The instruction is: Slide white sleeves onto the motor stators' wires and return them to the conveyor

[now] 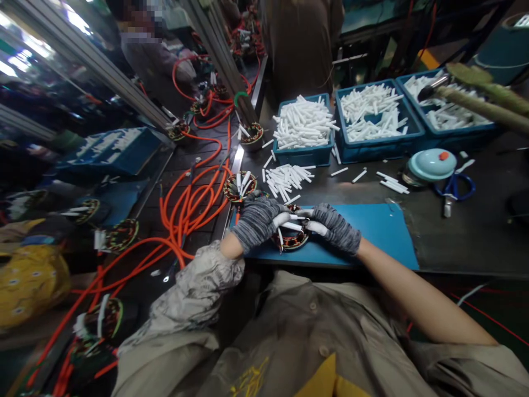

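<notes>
A ring-shaped wound coil with dark, red and yellowish wires lies on the blue mat before me. White tubes stick out across its opening. My left hand, in a grey knit glove with white fingertips, is closed at the coil's upper left side. From the right, my right hand, gloved alike, has its fingertips pressed together at the coil's upper right, beside a white tube. What exactly is pinched between the fingertips is too small to make out in either hand.
Blue bins of white tubes stand at the back, with a loose tube pile in front. A light-blue lidded container and blue-handled scissors sit right. Orange cables and more coils fill the left. People are beyond.
</notes>
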`<state>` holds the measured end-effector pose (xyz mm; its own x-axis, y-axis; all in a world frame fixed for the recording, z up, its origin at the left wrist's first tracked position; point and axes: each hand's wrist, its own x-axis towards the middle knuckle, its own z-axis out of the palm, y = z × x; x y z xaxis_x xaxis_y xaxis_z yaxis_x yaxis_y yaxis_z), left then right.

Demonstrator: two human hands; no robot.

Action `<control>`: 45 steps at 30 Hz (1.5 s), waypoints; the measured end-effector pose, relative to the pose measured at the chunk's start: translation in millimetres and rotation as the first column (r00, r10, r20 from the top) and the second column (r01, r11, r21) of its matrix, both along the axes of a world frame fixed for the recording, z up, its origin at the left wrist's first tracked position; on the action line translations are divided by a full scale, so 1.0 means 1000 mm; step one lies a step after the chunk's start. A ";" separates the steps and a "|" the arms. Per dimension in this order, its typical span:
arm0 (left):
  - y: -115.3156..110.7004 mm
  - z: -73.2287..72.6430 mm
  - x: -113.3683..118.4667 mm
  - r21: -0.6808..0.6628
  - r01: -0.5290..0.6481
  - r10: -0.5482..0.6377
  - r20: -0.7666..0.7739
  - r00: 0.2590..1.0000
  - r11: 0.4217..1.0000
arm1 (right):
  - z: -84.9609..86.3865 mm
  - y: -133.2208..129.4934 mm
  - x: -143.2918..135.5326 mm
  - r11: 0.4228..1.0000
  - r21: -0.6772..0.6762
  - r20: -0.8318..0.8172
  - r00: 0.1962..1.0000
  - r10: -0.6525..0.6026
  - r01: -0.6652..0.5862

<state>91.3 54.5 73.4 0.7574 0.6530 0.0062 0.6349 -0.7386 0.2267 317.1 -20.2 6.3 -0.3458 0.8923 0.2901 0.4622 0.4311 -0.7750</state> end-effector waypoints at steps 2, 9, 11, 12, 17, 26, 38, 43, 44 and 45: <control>-0.003 -0.008 -0.008 -0.043 0.000 0.002 0.047 0.999 0.999 | 0.006 0.003 -0.007 0.998 0.033 0.180 0.982 -0.059 0.054; -0.007 -0.009 -0.019 -0.319 0.034 0.055 0.268 0.962 0.947 | 0.015 0.008 -0.018 0.988 0.074 0.434 0.888 -0.151 0.132; -0.005 -0.001 -0.012 -0.346 0.046 0.033 0.219 0.975 0.937 | 0.015 0.008 -0.019 0.986 0.079 0.462 0.871 -0.166 0.146; -0.005 0.004 -0.007 -0.317 0.033 0.017 0.155 0.988 0.948 | 0.015 0.007 -0.019 0.984 0.081 0.477 0.861 -0.178 0.158; -0.011 0.028 0.026 -0.034 -0.036 0.021 -0.360 0.933 0.999 | 0.004 -0.002 -0.012 0.986 -0.019 0.110 0.981 -0.163 0.166; -0.014 0.023 0.068 -0.074 0.054 -0.084 -0.523 0.848 0.996 | -0.016 -0.013 0.002 0.948 -0.263 -0.344 0.901 -0.265 0.178; 0.025 -0.006 0.042 -0.105 -0.211 0.207 -0.046 0.977 0.972 | -0.006 -0.043 0.003 0.981 0.047 -0.191 0.966 -0.176 0.188; -0.005 0.002 0.019 0.000 -0.015 0.015 0.170 0.985 1.000 | -0.012 -0.038 -0.004 0.992 -0.013 -0.218 0.968 -0.126 0.126; -0.012 0.003 0.012 0.035 0.049 -0.055 0.178 0.982 0.998 | -0.012 -0.037 -0.005 0.994 -0.032 -0.219 0.970 -0.108 0.103; -0.017 0.001 0.006 0.046 0.100 -0.106 0.165 0.980 0.994 | -0.011 -0.035 -0.005 0.995 -0.057 -0.224 0.970 -0.094 0.083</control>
<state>97.1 37.7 74.8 0.8069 0.5682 0.1616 0.5103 -0.8082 0.2940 311.7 -55.0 -5.0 -0.1947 0.9308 0.3092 0.3070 0.3573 -0.8821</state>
